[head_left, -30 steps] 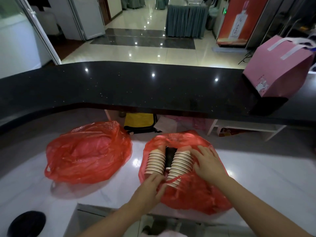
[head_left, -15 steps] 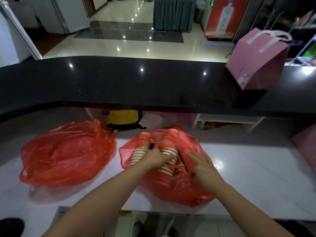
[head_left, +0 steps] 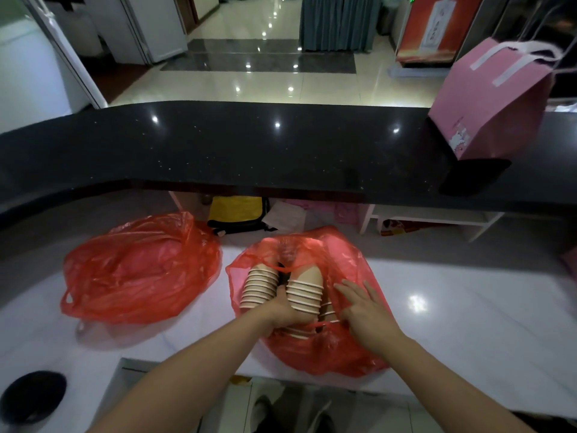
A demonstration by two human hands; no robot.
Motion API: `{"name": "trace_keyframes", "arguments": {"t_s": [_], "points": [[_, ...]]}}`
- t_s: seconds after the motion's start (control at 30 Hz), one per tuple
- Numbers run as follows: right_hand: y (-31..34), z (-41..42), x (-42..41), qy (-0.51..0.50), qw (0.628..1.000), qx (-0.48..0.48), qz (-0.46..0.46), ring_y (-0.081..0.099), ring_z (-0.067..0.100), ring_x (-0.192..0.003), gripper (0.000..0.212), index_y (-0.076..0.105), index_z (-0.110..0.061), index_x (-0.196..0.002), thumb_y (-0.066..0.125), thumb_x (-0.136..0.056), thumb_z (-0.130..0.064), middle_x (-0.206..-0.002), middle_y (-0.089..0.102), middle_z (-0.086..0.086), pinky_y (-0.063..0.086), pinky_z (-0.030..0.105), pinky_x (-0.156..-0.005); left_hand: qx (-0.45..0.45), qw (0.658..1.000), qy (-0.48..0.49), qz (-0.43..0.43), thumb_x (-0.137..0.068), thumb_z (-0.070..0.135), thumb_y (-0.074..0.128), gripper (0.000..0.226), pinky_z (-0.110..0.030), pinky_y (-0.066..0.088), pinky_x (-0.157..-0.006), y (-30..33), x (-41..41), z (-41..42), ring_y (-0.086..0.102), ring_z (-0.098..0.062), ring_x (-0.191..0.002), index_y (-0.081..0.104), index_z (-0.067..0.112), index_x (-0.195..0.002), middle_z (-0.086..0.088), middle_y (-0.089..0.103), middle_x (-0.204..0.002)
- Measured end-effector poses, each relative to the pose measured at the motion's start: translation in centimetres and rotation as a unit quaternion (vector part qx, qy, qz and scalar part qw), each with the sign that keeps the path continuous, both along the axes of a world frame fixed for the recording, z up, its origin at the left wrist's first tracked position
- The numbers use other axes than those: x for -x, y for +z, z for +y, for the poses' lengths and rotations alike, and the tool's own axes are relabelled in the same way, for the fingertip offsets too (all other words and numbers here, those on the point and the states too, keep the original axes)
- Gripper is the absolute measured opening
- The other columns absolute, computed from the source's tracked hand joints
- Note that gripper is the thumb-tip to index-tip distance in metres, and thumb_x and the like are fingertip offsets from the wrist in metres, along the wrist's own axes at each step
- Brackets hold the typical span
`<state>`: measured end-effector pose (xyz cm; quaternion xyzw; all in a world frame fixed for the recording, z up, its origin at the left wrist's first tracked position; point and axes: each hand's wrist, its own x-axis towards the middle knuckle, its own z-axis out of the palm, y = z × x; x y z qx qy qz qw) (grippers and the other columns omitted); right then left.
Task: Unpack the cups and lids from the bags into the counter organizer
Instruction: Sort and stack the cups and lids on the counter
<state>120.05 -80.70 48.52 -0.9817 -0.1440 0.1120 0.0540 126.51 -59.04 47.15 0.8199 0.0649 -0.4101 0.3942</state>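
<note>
While the left hand is gripping a paper-cup stack inside the red bag, right hand fingers are spreading at three o'clock; lifting out comes next.

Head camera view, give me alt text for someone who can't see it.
A person's left hand grips a stack of paper cups inside an open red plastic bag on a white counter, while the right hand rests open on the bag's plastic. A second red bag lies to the left, closed.
</note>
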Motion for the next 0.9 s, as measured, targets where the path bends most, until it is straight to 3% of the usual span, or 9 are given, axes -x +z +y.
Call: {"name": "trace_keyframes", "arguments": {"t_s": [0.07, 0.2, 0.33, 0.5, 0.57, 0.63, 0.77, 0.83, 0.9], "points": [[-0.1, 0.4, -0.1, -0.002, 1.0, -0.003, 0.0, 0.005, 0.019, -0.154, 0.035, 0.073, -0.032, -0.116, 0.049, -0.091, -0.022, -0.166, 0.02, -0.002, -0.008, 0.047, -0.122, 0.075, 0.996, 0.029, 0.024, -0.064, 0.04, 0.095, 0.108, -0.039, 0.049, -0.104, -0.3, 0.8, 0.7, 0.058, -0.016, -0.119, 0.032, 0.028, -0.151, 0.002, 0.057, -0.139], [-0.3, 1.2, 0.3, -0.015, 0.999, -0.038, -0.015, 0.022, 0.022, -0.151, 0.032, 0.073, -0.027, -0.113, 0.052, -0.089, -0.019, -0.159, 0.035, 0.0, 0.008, 0.047, -0.123, 0.119, 0.986, 0.104, 0.055, -0.053, 0.05, 0.095, 0.113, -0.037, 0.054, -0.095, 0.0, 1.8, 2.1, 0.062, -0.014, -0.11, 0.031, 0.037, -0.146, 0.009, 0.061, -0.123], [-0.8, 2.7, 0.3, -0.024, 0.982, -0.15, -0.116, 0.064, 0.027, -0.11, 0.017, 0.074, -0.019, -0.089, 0.071, -0.075, -0.011, -0.116, 0.068, 0.001, 0.047, 0.043, -0.092, 0.096, 0.985, 0.138, 0.029, -0.051, 0.05, 0.094, 0.122, -0.043, 0.054, -0.099, 0.9, 2.5, 3.9, 0.062, -0.021, -0.115, 0.023, 0.036, -0.149, 0.0, 0.059, -0.132], [0.2, 6.6, -1.1, -0.073, 0.953, -0.294, -0.015, 0.067, 0.021, -0.101, 0.032, 0.067, -0.022, -0.121, 0.062, -0.093, -0.037, -0.112, 0.073, 0.0, 0.046, 0.031, -0.083, 0.118, 0.986, 0.086, -0.076, -0.058, 0.041, 0.088, 0.099, -0.03, 0.058, -0.089, 3.4, 4.0, 6.0, 0.064, -0.008, -0.11, 0.036, 0.041, -0.142, 0.011, 0.065, -0.122], [0.7, 8.1, -1.7, -0.114, 0.938, -0.32, 0.076, 0.067, 0.012, -0.1, 0.049, 0.06, -0.028, -0.129, 0.06, -0.09, -0.058, -0.119, 0.072, -0.003, 0.047, 0.027, -0.08, 0.131, 0.982, 0.064, -0.117, -0.07, 0.029, 0.087, 0.079, -0.021, 0.058, -0.083, 4.2, 4.8, 7.0, 0.066, 0.004, -0.101, 0.042, 0.047, -0.133, 0.015, 0.068, -0.112], [1.0, 9.4, -2.1, -0.131, 0.911, -0.362, 0.148, 0.063, 0.0, -0.095, 0.063, 0.053, -0.036, -0.129, 0.062, -0.079, -0.074, -0.122, 0.069, -0.01, 0.05, 0.023, -0.079, 0.138, 0.978, 0.062, -0.146, -0.074, 0.022, 0.084, 0.083, -0.011, 0.053, -0.07, 4.9, 5.6, 8.1, 0.065, 0.013, -0.092, 0.033, 0.039, -0.137, 0.012, 0.064, -0.111], [2.1, 12.2, -2.3, -0.116, 0.882, -0.432, 0.145, 0.063, -0.001, -0.11, 0.099, 0.036, -0.039, -0.144, 0.07, -0.062, -0.082, -0.125, 0.063, -0.022, 0.052, 0.023, -0.09, 0.167, 0.96, 0.069, -0.215, -0.068, 0.024, 0.084, 0.085, -0.024, 0.059, -0.082, 5.7, 6.6, 10.6, 0.067, 0.0, -0.101, 0.038, 0.049, -0.135, 0.011, 0.066, -0.115], [3.7, 14.1, -2.4, -0.097, 0.887, -0.435, 0.121, 0.061, -0.008, -0.109, 0.097, 0.029, -0.048, -0.145, 0.072, -0.064, -0.079, -0.123, 0.061, -0.026, 0.049, 0.015, -0.083, 0.163, 0.951, 0.101, -0.244, -0.068, 0.024, 0.085, 0.098, -0.032, 0.059, -0.088, 6.2, 6.9, 12.4, 0.065, -0.003, -0.109, 0.027, 0.043, -0.145, 0.011, 0.061, -0.124], [5.7, 16.6, -2.4, -0.074, 0.894, -0.432, 0.094, 0.059, -0.011, -0.103, 0.092, 0.026, -0.054, -0.143, 0.075, -0.066, -0.072, -0.12, 0.059, -0.028, 0.046, 0.01, -0.078, 0.156, 0.938, 0.127, -0.283, -0.066, 0.031, 0.089, 0.102, -0.029, 0.059, -0.086, 6.7, 7.4, 14.5, 0.066, -0.002, -0.11, 0.022, 0.055, -0.139, 0.012, 0.061, -0.126]]}}
